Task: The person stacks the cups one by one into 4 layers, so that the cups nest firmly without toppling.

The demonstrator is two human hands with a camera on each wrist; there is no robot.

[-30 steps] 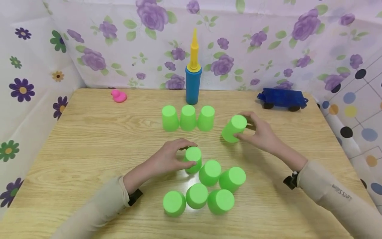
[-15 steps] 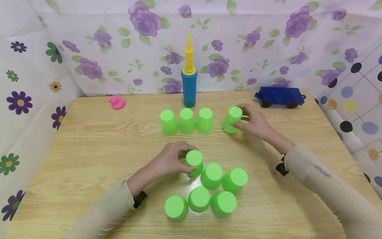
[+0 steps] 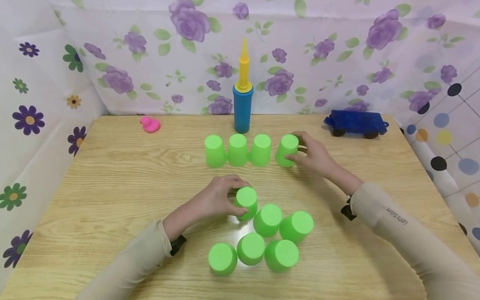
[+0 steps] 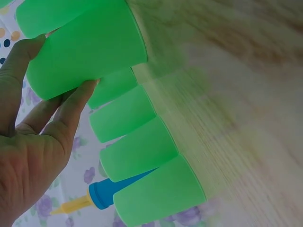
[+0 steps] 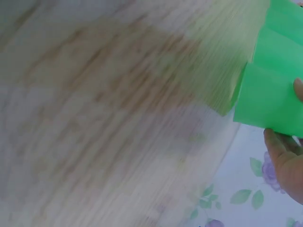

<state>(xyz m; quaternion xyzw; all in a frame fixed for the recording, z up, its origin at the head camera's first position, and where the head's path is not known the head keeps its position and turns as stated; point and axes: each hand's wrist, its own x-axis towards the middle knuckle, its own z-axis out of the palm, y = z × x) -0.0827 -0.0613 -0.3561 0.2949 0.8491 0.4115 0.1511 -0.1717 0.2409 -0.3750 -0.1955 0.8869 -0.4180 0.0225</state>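
Observation:
My right hand grips an upside-down green plastic cup at the right end of the back row, a small gap from its neighbour. In the right wrist view that cup shows its rim close to the table; whether it fully touches is hard to tell. My left hand has thumb and fingers around another upside-down green cup, nearer the front. The left wrist view shows this cup between thumb and fingers. Two more cups, a middle one and a right one, continue its row.
Three upside-down cups line the back. Nearest the front stand three others. A blue and yellow hand pump stands behind the back row. A pink toy duck lies far left, a blue toy wagon far right.
My right hand has brought its cup left and back, from a tilted pose to nearly upright beside the back row. My left hand stays around its cup.

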